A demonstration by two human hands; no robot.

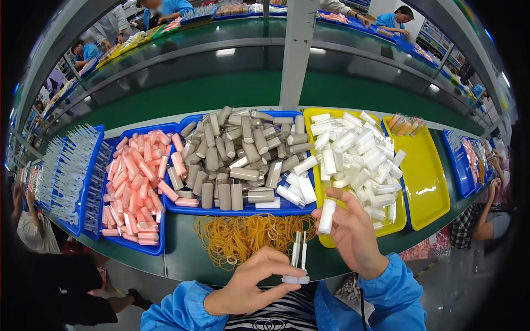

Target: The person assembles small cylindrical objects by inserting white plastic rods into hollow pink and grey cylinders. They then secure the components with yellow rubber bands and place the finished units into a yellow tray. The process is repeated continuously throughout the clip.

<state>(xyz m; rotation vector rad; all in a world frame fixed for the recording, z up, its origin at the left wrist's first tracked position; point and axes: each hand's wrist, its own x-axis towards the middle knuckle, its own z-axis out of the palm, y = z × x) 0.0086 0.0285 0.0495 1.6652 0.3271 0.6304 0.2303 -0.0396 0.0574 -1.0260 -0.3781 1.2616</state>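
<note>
My left hand (251, 280) is closed, thumb and fingers pinching the whitish bases of two slim, silvery rods (300, 251) that stand upright side by side. In my raised right hand (353, 231) a short white cap-like tube (326, 216) is gripped between thumb and fingers, to the right of the rods and a little higher. Both hands are over the near edge of the green worktable. Just beyond my left hand spreads a heap of yellowish-brown rubber bands (243, 237). The far ends of the rods overlap the right side of that heap.
Blue trays hold pink tubes (135, 182), grey tubes (223, 146) and clear slender sticks (66, 171). White tubes (359, 149) fill a yellow tray; another yellow tray (428, 187) has small bundles at its far end. A metal post (298, 55) rises behind. Other people work around.
</note>
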